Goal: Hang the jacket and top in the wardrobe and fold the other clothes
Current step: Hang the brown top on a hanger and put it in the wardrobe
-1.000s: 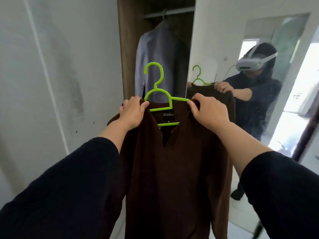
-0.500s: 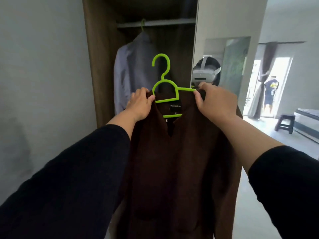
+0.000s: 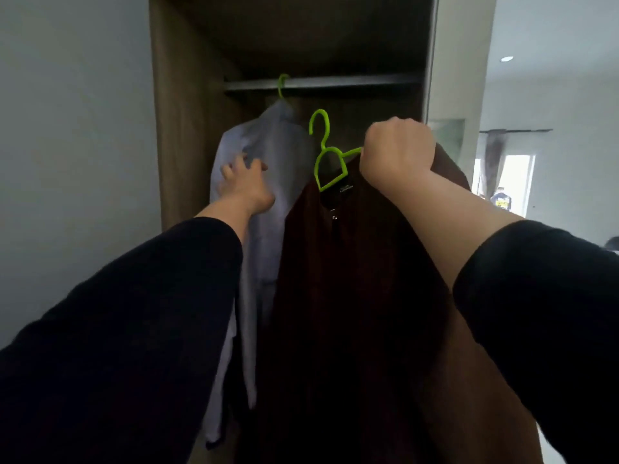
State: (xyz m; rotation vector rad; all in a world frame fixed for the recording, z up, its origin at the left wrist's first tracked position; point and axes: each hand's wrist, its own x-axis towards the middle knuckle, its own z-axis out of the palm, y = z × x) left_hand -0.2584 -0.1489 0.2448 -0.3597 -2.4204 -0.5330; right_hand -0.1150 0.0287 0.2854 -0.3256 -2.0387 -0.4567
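Note:
A dark brown top point(image 3: 351, 296) hangs on a lime green hanger point(image 3: 326, 155), tilted to the left, in front of the open wardrobe point(image 3: 181, 128). My right hand point(image 3: 397, 152) grips the hanger's right arm together with the top's shoulder. A pale grey jacket point(image 3: 268, 202) hangs on its own green hanger point(image 3: 282, 85) from the wardrobe rail point(image 3: 335, 82). My left hand point(image 3: 244, 185) touches the jacket's shoulder with spread fingers. The brown top's hook is below the rail and apart from it.
A grey wall point(image 3: 73, 145) stands left of the wardrobe. The wardrobe door edge point(image 3: 432, 61) stands at the right. Beyond it lies a bright room with a person in a doorway point(image 3: 500, 199).
My left hand let go of the brown top and moved left onto the hanging jacket. My right hand alone now holds the hanger, lifted nearer the rail. The view moved closer and tilted up.

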